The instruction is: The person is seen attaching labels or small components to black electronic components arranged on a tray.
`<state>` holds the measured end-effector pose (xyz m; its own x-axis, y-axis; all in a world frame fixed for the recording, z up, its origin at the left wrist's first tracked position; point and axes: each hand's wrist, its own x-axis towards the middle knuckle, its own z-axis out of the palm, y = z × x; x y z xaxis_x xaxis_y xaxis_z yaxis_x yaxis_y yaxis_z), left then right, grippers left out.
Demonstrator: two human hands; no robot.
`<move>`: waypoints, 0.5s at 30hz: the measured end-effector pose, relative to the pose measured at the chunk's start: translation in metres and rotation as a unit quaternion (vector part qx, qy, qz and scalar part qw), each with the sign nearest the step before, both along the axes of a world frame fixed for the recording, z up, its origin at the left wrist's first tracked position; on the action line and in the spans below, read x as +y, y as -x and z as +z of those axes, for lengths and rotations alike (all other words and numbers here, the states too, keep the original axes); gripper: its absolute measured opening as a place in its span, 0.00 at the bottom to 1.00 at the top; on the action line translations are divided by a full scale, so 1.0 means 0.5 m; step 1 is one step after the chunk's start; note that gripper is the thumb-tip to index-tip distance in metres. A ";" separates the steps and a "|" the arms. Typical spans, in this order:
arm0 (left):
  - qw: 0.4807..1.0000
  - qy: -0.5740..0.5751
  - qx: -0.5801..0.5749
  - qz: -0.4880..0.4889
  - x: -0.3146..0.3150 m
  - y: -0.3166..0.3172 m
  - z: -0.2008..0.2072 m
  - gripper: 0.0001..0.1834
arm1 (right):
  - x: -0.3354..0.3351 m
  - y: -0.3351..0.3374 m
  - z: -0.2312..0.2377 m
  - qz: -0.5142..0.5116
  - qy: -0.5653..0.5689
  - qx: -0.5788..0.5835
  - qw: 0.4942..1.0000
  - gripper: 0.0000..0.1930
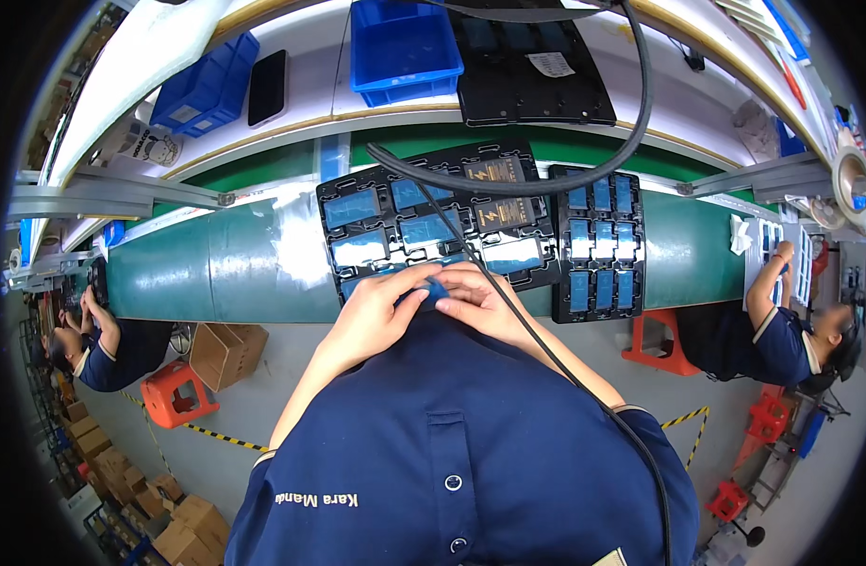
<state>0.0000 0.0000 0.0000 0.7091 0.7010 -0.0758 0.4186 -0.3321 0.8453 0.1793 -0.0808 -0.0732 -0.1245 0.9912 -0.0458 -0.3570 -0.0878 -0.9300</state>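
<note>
Close in front of my chest, my left hand [383,307] and my right hand [482,300] meet with bent fingers around a small blue piece [436,291]. Fingers and thumbs of both hands pinch it from either side, and much of it is covered. Just beyond the hands lies a large black tray [387,209] of flat rectangular pieces. Several have blue faces, like the blue-faced piece [351,208] at its far left; black battery packs [496,171] with yellow print fill its right column. To the right, a smaller black tray [598,317] holds blue-faced pieces in rows.
A thick dark cable [643,94] loops over the trays, and a thinner cord crosses my right forearm. On the shelf sit a phone [268,87], blue bins [405,57] and another black tray [537,99]. Co-workers sit left and right along the green bench [169,274].
</note>
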 end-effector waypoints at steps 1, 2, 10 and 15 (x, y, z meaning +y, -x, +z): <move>1.000 0.007 -0.023 0.011 -0.004 -0.004 -0.010 0.14 | -0.002 -0.001 -0.011 -0.012 0.019 0.004 1.000 0.14; 0.999 0.015 -0.046 0.023 -0.007 -0.006 -0.014 0.10 | -0.005 -0.006 -0.017 -0.011 0.022 -0.004 1.000 0.13; 0.994 -0.085 0.045 0.046 0.014 0.017 -0.019 0.16 | 0.014 -0.019 -0.003 -0.051 0.041 0.023 0.998 0.04; 0.972 -0.158 0.131 0.116 0.061 0.077 -0.010 0.22 | 0.023 -0.079 -0.023 -0.186 -0.008 -0.114 0.976 0.02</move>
<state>-0.0384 0.0307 -0.0050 0.5139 0.8577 0.0131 0.7006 -0.4285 0.5705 0.2187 -0.0691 -0.0847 0.2561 0.9666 -0.0136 -0.1446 0.0244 -0.9892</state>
